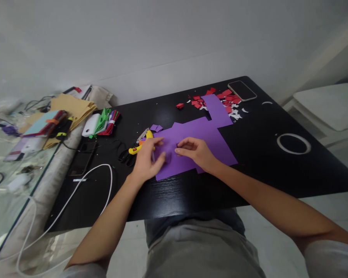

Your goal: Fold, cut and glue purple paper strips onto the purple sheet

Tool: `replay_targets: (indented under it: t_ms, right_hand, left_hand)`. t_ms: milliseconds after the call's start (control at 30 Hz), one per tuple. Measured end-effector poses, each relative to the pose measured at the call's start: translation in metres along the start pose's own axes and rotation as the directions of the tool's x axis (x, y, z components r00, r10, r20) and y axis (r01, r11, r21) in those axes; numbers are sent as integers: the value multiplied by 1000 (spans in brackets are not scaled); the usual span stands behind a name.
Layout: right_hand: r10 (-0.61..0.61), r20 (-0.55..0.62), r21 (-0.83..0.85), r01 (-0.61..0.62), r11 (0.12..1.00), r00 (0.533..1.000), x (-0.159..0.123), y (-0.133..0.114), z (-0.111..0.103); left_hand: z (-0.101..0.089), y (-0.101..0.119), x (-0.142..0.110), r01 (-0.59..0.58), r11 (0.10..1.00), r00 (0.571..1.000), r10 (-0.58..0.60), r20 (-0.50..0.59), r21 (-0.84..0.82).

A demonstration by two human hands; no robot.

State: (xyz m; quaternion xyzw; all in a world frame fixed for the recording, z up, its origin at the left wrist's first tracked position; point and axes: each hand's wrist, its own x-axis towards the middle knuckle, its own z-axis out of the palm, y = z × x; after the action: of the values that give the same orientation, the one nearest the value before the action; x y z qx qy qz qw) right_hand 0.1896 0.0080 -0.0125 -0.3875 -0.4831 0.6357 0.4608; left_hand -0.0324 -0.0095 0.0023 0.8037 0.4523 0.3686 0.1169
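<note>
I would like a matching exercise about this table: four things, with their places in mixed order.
Things:
1. large purple sheets
2. red paper pieces
3. white ring
4. yellow tool

Places:
A. next to the phone
B. close to the left hand
C. below the right hand
D. near the table's right edge

Pairs: 1-C, 2-A, 3-D, 4-B

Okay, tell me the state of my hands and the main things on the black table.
Left hand: open, fingers curved.
Right hand: closed, seemingly on a small dark piece.
Purple sheets: flat, overlapping.
Red pieces: scattered.
Yellow tool: lying down, partly hidden.
Light-framed phone: screen dark.
White ring: lying flat.
White cable: loosely curved.
</note>
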Motion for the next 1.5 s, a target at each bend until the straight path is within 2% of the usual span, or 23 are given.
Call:
replay_targets:
  t_ms: [67, 167, 233, 333, 567, 667, 800, 1033, 1233, 1500]
  right_hand:
    - [28, -19, 44, -27, 999, 999, 3, 1, -2]
    - [61, -55, 81, -56, 995, 997, 6, 3, -4]
    - [77, -70, 99, -70, 993, 995, 8, 4, -5]
    - [83, -85, 118, -72, 990, 993, 9, 3, -6]
    - [65, -117, 139, -49, 989, 991, 13, -4, -12]
    - [61, -130, 142, -42, 989, 990, 16, -3, -15]
    - [52, -147, 132, -32, 991, 988, 19, -1, -20]
    - [43, -161, 128, -22, 992, 986, 20, 2, -21]
    - [28, -178, 136, -4, 991, 984, 19, 1, -20]
    - [-7, -175, 98, 25, 995, 985, 15, 1, -16]
  left_hand:
    - [-10, -11, 3, 124, 980, 992, -119, -42, 159]
    - [-19, -30, 4, 341, 818, 936, -339, -90, 464]
    - [-19, -40, 3, 378, 737, 906, -420, -59, 560]
    - [-17, -47, 1, 360, 710, 899, -436, -24, 606]
    - [-24, -42, 6, 354, 753, 923, -377, -78, 555]
    - [-29, -37, 8, 335, 842, 942, -295, -158, 424]
    - [-27, -27, 7, 273, 946, 944, -228, -237, 176]
    - [-17, -7, 4, 17, 1000, 993, -14, -114, 21]
    - [-13, -5, 4, -50, 999, 995, 48, -82, -15]
    - [-8, -6, 3, -117, 993, 991, 119, -64, 35]
